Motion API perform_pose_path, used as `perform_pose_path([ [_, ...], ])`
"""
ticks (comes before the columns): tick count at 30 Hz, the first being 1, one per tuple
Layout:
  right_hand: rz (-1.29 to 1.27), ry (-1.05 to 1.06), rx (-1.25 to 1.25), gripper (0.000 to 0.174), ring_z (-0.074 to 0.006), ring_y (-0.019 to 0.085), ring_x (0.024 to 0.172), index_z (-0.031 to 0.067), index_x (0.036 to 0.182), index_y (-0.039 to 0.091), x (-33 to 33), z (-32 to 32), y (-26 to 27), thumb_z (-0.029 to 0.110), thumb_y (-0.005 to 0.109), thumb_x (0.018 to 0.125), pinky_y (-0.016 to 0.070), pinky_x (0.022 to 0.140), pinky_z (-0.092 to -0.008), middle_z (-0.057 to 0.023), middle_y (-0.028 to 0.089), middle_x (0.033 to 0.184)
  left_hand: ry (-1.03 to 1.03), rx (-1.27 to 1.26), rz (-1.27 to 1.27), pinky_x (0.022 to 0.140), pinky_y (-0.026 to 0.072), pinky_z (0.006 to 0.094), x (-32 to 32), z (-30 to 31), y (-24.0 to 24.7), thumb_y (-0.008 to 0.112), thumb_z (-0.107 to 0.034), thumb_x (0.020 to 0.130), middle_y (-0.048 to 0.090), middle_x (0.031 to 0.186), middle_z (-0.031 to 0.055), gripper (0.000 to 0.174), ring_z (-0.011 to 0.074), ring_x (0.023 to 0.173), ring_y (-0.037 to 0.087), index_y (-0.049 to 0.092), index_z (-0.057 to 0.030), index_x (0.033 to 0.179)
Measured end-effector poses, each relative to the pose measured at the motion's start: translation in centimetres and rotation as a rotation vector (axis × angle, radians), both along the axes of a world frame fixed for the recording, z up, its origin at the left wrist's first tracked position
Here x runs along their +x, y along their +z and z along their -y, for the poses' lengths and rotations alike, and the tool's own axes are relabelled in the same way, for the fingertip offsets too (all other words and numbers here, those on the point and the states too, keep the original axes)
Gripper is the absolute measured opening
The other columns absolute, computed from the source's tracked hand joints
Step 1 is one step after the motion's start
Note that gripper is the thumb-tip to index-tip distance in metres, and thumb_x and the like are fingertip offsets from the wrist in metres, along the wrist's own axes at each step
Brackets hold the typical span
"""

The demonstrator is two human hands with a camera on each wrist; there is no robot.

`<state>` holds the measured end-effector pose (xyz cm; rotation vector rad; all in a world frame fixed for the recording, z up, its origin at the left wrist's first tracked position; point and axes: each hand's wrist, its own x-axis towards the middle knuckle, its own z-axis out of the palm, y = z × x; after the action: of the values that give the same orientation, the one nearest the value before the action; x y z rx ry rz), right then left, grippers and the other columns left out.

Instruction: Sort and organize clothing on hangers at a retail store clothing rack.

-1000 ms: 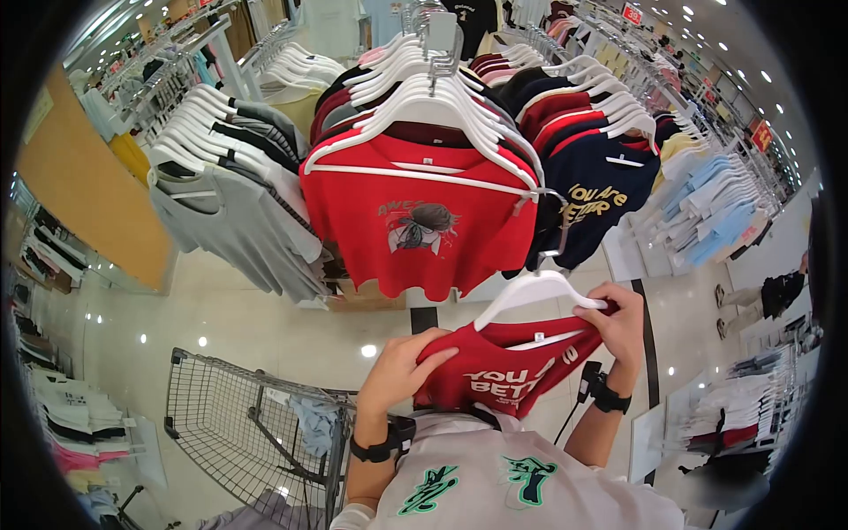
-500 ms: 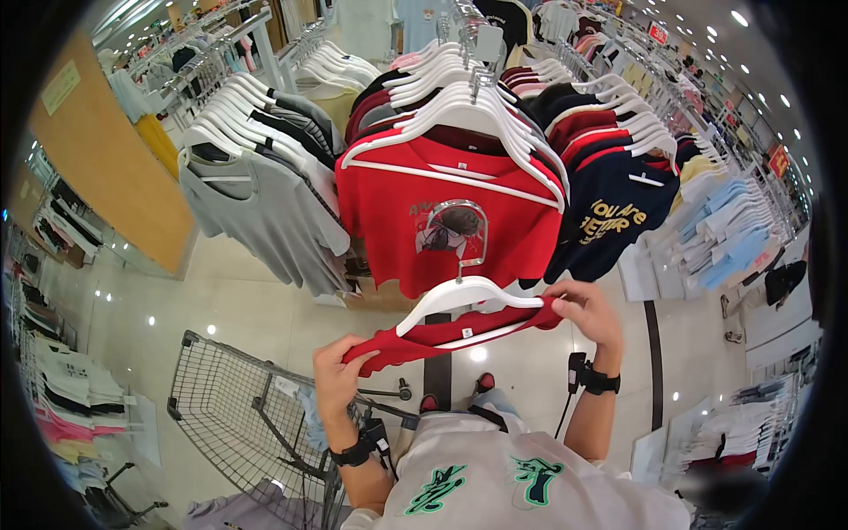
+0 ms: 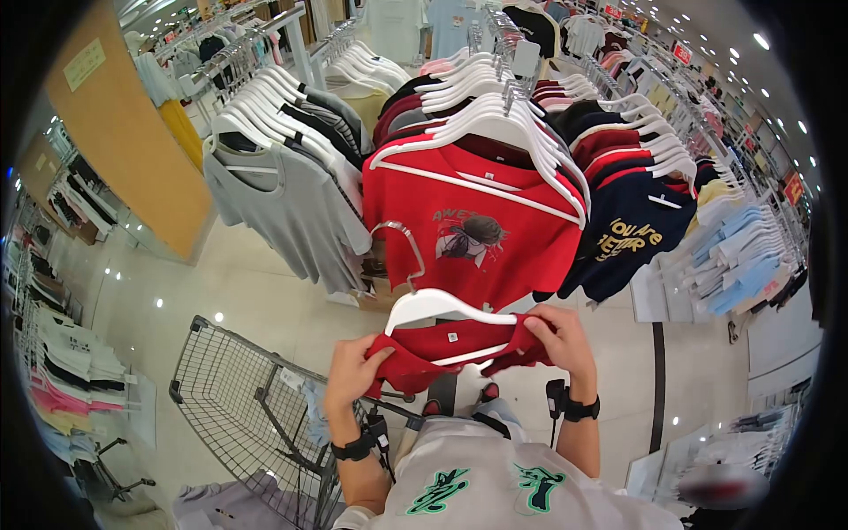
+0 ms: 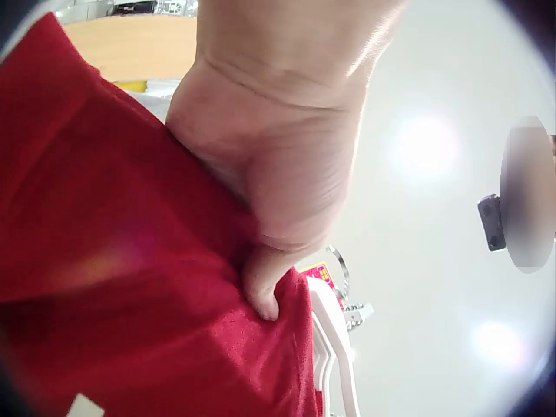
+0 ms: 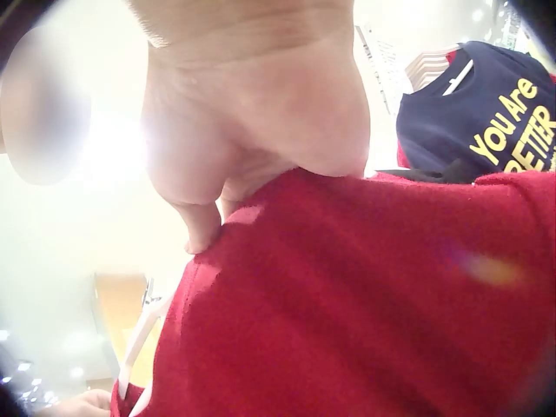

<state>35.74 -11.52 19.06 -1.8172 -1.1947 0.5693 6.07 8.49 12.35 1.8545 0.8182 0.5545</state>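
Observation:
A dark red shirt (image 3: 415,371) hangs on a white hanger (image 3: 433,305) in front of the person, its metal hook pointing up and to the left. At one shoulder the left hand (image 3: 353,369) grips the cloth, thumb on top. The right hand (image 3: 565,344) pinches the other shoulder beside the hanger's end. Red fabric (image 4: 156,252) fills much of the left wrist view, under that hand's thumb. In the right wrist view, the shirt (image 5: 347,295) drapes below the palm and hides most of the fingers. The lettering on its front is out of sight in the head view.
Racks ahead carry a bright red shirt (image 3: 521,190), grey shirts (image 3: 283,208) and a navy shirt (image 3: 632,234) with yellow lettering. A wire shopping cart (image 3: 256,397) stands at the left, light blue cloth (image 3: 315,413) inside. A wooden panel (image 3: 124,124) rises at the far left.
Both hands have brought the shirt leftward and levelled it, farther apart than a second ago. The front lettering has turned out of sight, and the hanger's hook has swung left.

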Motion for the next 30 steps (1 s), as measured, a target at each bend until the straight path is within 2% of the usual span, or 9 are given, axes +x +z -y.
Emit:
perform_pose_path([
  [2, 0.123, 0.009, 0.027, 0.018, -0.026, 0.064, 0.07, -0.0025, 0.097, 0.07, -0.9, -0.4, 0.4, 0.016, 0.067, 0.095, 0.0505, 0.067, -0.0334, -0.0146, 0.067, 0.079, -0.002, 0.013, 0.069, 0.065, 0.0519, 0.0355, 0.9, 0.6, -0.3, 0.069, -0.008, 0.088, 0.068, 0.076, 0.022, 0.018, 0.0291, 0.065, 0.068, 0.069, 0.0034, 0.102],
  [3, 0.146, 0.015, 0.024, 0.019, -0.0288, 0.064, 0.071, -0.0025, 0.097, 0.07, -0.9, -0.5, 0.6, 0.017, 0.068, 0.095, 0.0509, 0.067, -0.0345, -0.0153, 0.068, 0.082, 0.016, 0.014, 0.073, 0.065, 0.0521, 0.0363, 1.1, 0.7, -0.5, 0.067, -0.006, 0.088, 0.069, 0.08, 0.0229, 0.019, 0.0334, 0.065, 0.067, 0.07, 0.0025, 0.105],
  [7, 0.156, 0.016, 0.014, 0.021, -0.0297, 0.064, 0.072, -0.0024, 0.097, 0.07, -1.0, -0.5, 0.9, 0.018, 0.069, 0.094, 0.0511, 0.068, -0.0352, -0.0155, 0.068, 0.083, 0.016, 0.006, 0.072, 0.066, 0.0522, 0.0353, 1.5, 1.2, -1.0, 0.066, -0.006, 0.089, 0.069, 0.079, 0.022, 0.024, 0.0278, 0.066, 0.069, 0.069, 0.0039, 0.11],
  [9, 0.24, 0.06, 0.059, 0.022, -0.03, 0.064, 0.072, -0.002, 0.096, 0.07, -1.1, -0.7, 0.6, 0.02, 0.07, 0.094, 0.0504, 0.067, -0.0359, -0.0154, 0.067, 0.083, 0.056, -0.077, 0.191, 0.068, 0.0526, 0.0333, 1.9, 1.4, -1.3, 0.065, -0.002, 0.088, 0.073, 0.081, 0.0177, 0.027, 0.0181, 0.071, 0.069, 0.068, 0.0057, 0.114],
  [13, 0.155, 0.066, 0.021, 0.021, -0.0286, 0.061, 0.069, -0.0014, 0.096, 0.07, -1.3, -1.1, -0.1, 0.019, 0.073, 0.092, 0.0484, 0.065, -0.0361, -0.0145, 0.065, 0.08, 0.147, -0.125, 0.389, 0.07, 0.0527, 0.0312, 2.6, 1.3, -2.1, 0.064, 0.003, 0.086, 0.076, 0.088, 0.0109, 0.031, 0.0114, 0.077, 0.066, 0.068, 0.007, 0.116],
  [19, 0.095, 0.175, -0.025, 0.017, -0.0238, 0.06, 0.065, -0.0001, 0.098, 0.071, 0.0, -0.5, -1.3, 0.015, 0.073, 0.091, 0.0489, 0.064, -0.0334, -0.013, 0.067, 0.08, 0.189, -0.299, 0.408, 0.068, 0.0491, 0.0234, 0.1, 1.0, -2.3, 0.064, 0.008, 0.083, 0.067, 0.085, 0.001, 0.014, 0.0064, 0.076, 0.059, 0.067, 0.005, 0.096],
  [22, 0.102, 0.126, -0.146, 0.018, -0.0277, 0.058, 0.064, 0.0006, 0.102, 0.072, 0.9, 0.3, -2.7, 0.015, 0.073, 0.091, 0.0484, 0.065, -0.0343, -0.0158, 0.066, 0.077, 0.204, -0.267, 0.421, 0.071, 0.0507, 0.0238, -2.0, 0.3, -3.2, 0.064, 0.008, 0.083, 0.069, 0.088, 0.0023, 0.02, 0.0076, 0.079, 0.062, 0.068, 0.0059, 0.102],
  [26, -0.106, 0.015, -0.215, 0.016, -0.0242, 0.058, 0.063, 0.0003, 0.103, 0.072, 1.3, 1.1, -3.2, 0.012, 0.071, 0.092, 0.0485, 0.064, -0.0339, -0.0162, 0.067, 0.076, 0.295, -0.304, 0.519, 0.081, 0.0552, 0.0273, -3.8, 0.1, -2.6, 0.068, 0.006, 0.085, 0.073, 0.1, 0.0079, 0.033, 0.0133, 0.088, 0.069, 0.067, 0.0089, 0.118],
  [30, -0.052, 0.063, -0.037, 0.017, -0.0211, 0.062, 0.066, -0.0021, 0.103, 0.072, 1.0, 0.3, -4.9, 0.011, 0.069, 0.093, 0.0515, 0.069, -0.0322, -0.0158, 0.07, 0.08, 0.277, -0.287, 0.576, 0.083, 0.0553, 0.0281, -3.7, 0.4, -3.9, 0.069, 0.005, 0.085, 0.073, 0.103, 0.0097, 0.035, 0.0141, 0.09, 0.069, 0.066, 0.0092, 0.119],
])
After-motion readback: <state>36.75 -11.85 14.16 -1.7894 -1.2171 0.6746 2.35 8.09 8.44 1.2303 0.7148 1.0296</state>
